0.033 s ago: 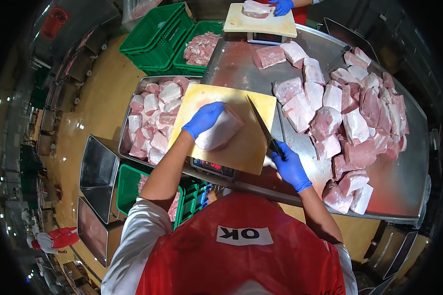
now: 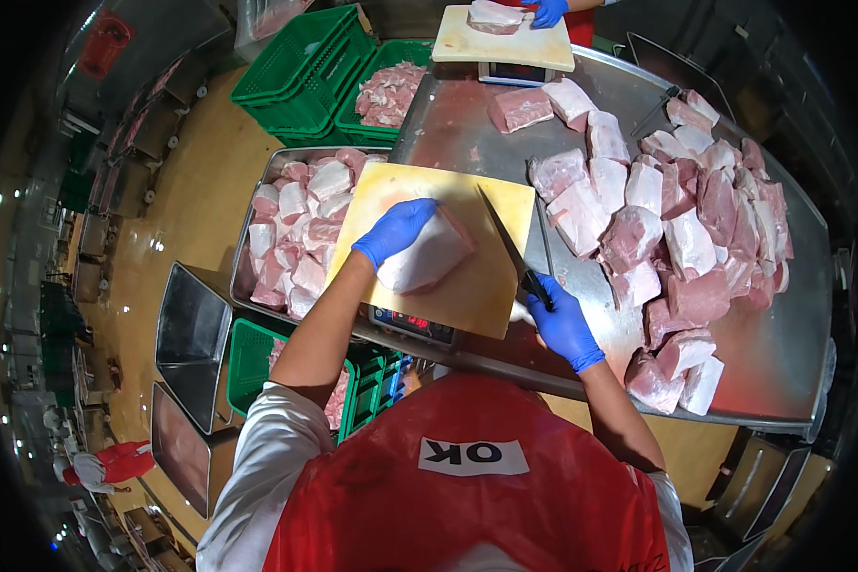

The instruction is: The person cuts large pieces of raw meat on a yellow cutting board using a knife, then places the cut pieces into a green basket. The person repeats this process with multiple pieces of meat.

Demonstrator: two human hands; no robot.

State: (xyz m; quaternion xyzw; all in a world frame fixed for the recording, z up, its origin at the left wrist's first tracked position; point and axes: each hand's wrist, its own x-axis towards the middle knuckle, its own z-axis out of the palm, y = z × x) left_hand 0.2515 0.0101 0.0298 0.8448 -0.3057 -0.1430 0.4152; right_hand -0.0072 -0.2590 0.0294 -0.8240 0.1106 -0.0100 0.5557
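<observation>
A block of raw pork (image 2: pixel 431 255) with a pale fat side lies on the yellowish cutting board (image 2: pixel 477 310). My left hand (image 2: pixel 397 234), in a blue glove, grips its left and far side; part of the meat is hidden beneath the palm. To the right, my blue-gloved right hand (image 2: pixel 566 326) is closed round the black handle of a knife (image 2: pixel 505 236). The blade points away and to the left, over the board's right part, apart from the meat. Beneath the board's near edge a digital scale (image 2: pixel 410 322) shows a lit red display.
Many pork blocks (image 2: pixel 691 243) cover the steel table's (image 2: pixel 772 372) right side. Left of the board stands a metal tray (image 2: pixel 241 276) full of pork pieces. Green crates (image 2: pixel 300 81) stand beyond it. Across the table, a co-worker's gloved hand (image 2: pixel 549 12) touches meat on another board (image 2: pixel 458 43).
</observation>
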